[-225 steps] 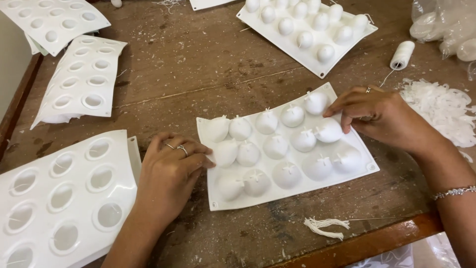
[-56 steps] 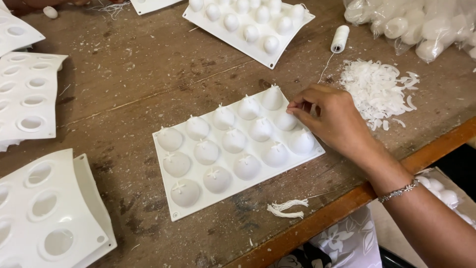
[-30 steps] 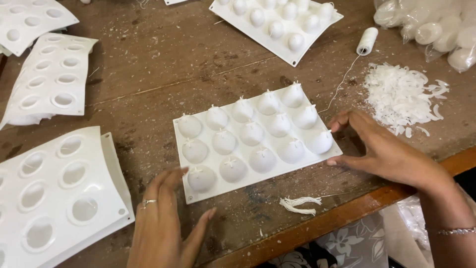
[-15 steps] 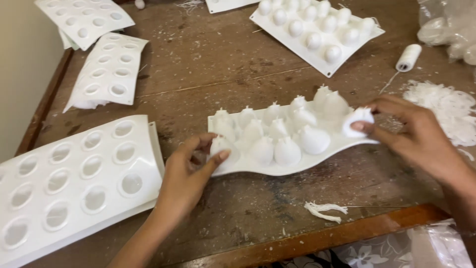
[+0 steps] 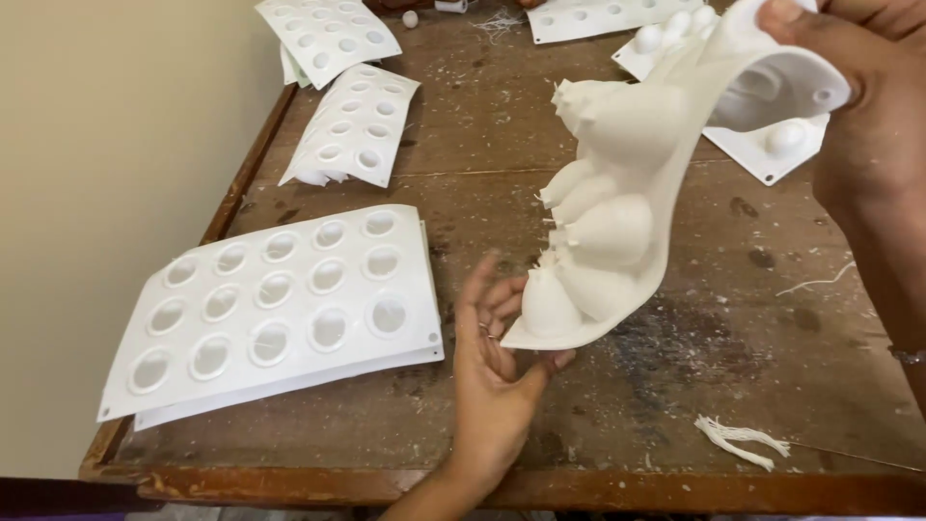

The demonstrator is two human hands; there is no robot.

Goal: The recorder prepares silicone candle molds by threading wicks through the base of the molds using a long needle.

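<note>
Above the wooden table (image 5: pixel 598 145), a bendy white mould (image 5: pixel 627 212) packed with round white pieces hangs on edge, its top corner pinched by the right hand (image 5: pixel 858 87) while the open left hand (image 5: pixel 497 362) props the bottom edge on its fingertips. Lifting it well likely means supporting both ends so nothing cracks. Three empty mould stacks lie left, two partly filled moulds sit behind, and one thread scrap (image 5: pixel 743 439) rests near the front edge.
</note>
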